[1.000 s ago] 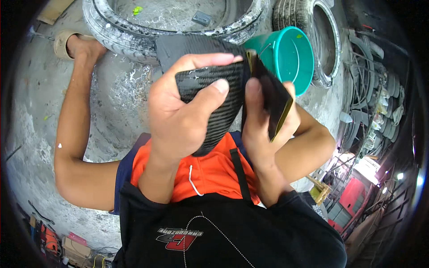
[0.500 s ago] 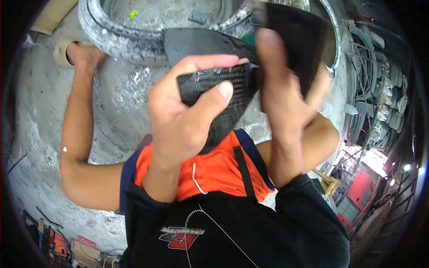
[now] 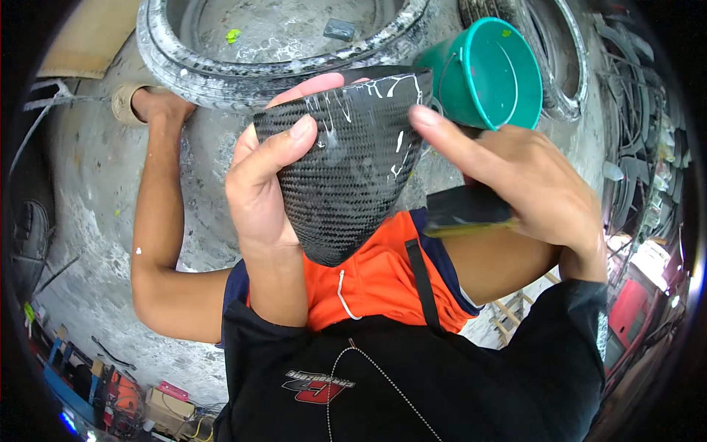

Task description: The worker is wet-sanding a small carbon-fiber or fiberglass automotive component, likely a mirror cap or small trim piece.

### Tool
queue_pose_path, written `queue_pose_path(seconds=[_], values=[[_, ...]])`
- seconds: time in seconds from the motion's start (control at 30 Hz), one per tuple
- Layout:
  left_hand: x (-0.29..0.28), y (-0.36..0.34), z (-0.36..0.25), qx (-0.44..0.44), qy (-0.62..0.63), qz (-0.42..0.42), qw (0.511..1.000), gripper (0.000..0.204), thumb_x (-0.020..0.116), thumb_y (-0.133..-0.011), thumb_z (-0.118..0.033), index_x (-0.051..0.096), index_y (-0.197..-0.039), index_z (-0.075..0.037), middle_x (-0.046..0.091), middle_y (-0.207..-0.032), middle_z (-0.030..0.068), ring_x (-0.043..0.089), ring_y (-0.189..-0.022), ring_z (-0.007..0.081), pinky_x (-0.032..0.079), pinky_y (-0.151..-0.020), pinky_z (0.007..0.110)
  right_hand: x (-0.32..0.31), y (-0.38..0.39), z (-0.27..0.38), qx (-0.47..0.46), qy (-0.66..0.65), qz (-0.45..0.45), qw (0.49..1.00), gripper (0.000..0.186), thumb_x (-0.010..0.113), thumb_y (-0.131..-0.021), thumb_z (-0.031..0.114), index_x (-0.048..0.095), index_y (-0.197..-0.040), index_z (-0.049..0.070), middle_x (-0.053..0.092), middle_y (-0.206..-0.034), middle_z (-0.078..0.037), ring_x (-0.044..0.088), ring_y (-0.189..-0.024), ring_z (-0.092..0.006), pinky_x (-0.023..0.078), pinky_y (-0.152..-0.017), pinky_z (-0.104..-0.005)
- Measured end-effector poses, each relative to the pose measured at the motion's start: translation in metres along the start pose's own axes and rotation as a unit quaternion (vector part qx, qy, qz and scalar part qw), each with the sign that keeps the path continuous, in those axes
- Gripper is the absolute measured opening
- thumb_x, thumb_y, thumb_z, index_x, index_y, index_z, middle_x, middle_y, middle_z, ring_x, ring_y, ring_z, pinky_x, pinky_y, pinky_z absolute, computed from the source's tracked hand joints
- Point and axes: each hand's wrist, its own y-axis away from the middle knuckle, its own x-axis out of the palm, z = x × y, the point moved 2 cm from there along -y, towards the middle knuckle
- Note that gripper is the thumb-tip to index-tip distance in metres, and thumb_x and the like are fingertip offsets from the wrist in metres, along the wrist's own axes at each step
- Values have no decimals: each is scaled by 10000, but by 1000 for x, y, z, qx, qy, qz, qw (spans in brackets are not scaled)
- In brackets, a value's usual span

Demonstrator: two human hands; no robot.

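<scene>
A glossy black carbon-fibre shell [image 3: 342, 177], rounded to a blunt point at its lower end, hangs over my lap. My left hand [image 3: 269, 169] is closed on its left side, the thumb on the woven face and the other fingers behind. White streaks, wet or reflected, mark its upper part. My right hand [image 3: 534, 177] is closed on a small dark sheet with a yellowish edge [image 3: 471, 210], which looks like folded sandpaper. Its index finger stretches to the shell's upper right edge; whether it touches cannot be told. The right thumb is hidden.
A teal bucket [image 3: 482, 74] stands beyond my right hand. Ahead lies a whitened tyre [image 3: 213, 88], with a dark block [image 3: 339, 29] inside its ring. Another tyre [image 3: 545, 44] lies behind the bucket. Parts hang on the right, and boxes [image 3: 169, 409] stand at lower left.
The shell has turned so its broad woven face shows. My right hand has moved right and down from its top with the dark sheet, which was large and blurred. The bucket has come into sight.
</scene>
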Motion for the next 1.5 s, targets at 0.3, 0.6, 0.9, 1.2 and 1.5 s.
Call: queue_pose_path(seconds=[0.3, 0.6, 0.9, 1.2, 1.5], values=[[7, -5, 10, -19, -70, -36, 997, 478, 602, -877, -32, 537, -1313, 153, 637, -1252, 322, 692, -1088, 328, 541, -997, 417, 50, 3, 4, -90, 107, -69, 988, 748, 632, -855, 186, 394, -1562, 137, 481, -616, 3, 525, -538, -164, 421, -569, -311], [11, -4, 13, -3, -72, -45, 996, 495, 617, -851, -27, 537, -1306, 153, 610, -1276, 350, 677, -1109, 359, 529, -1012, 442, 70, 12, 26, -202, 111, -54, 972, 726, 581, -881, 162, 383, -1573, 254, 485, -633, 32, 554, -587, -131, 428, -618, -279], [15, -2, 16, -33, -109, -44, 993, 466, 628, -845, 4, 566, -1283, 150, 678, -1196, 282, 707, -1049, 276, 552, -961, 363, 28, -2, -22, 2, 236, -89, 968, 782, 655, -821, 179, 435, -1511, 475, 398, -657, -7, 511, -617, -193, 460, -663, -324], [11, -1, 11, -28, -123, -38, 991, 469, 636, -836, 0, 570, -1275, 153, 665, -1210, 306, 704, -1060, 291, 550, -970, 375, 32, 0, -14, 11, 174, -50, 983, 870, 618, -792, 54, 379, -1569, 364, 441, -648, -12, 523, -604, -212, 479, -645, -351], [14, 1, 10, -20, -117, -1, 993, 474, 625, -828, -10, 565, -1262, 170, 640, -1220, 352, 702, -1062, 323, 540, -992, 390, 34, 5, 3, -38, 152, -63, 986, 788, 664, -826, 233, 401, -1568, 265, 432, -631, -1, 503, -577, -187, 452, -592, -328]])
